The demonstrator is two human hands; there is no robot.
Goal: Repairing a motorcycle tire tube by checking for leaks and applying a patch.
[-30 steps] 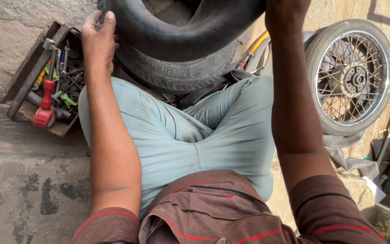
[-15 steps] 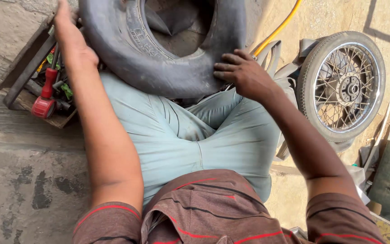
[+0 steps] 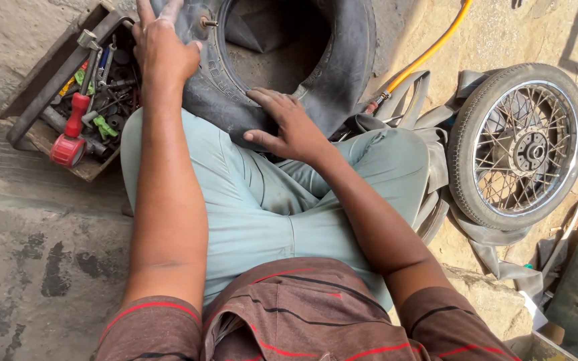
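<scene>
Both hands (image 3: pixel 162 50) (image 3: pixel 289 127) flat on black tyre (image 3: pixel 342 73)

Tyre (image 3: pixel 342 73): black rubber, worn tread, off its rim, propped at 12 o'clock against the lap. Tube (image 3: pixel 249 30): black, slack, tucked inside, brass valve protruding.

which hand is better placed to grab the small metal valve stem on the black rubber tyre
Left. The left hand rests on the black rubber tyre right beside the small metal valve stem; the right hand lies lower on the near sidewall.

Matt black rubber tyre (image 3: pixel 342 73)
</scene>
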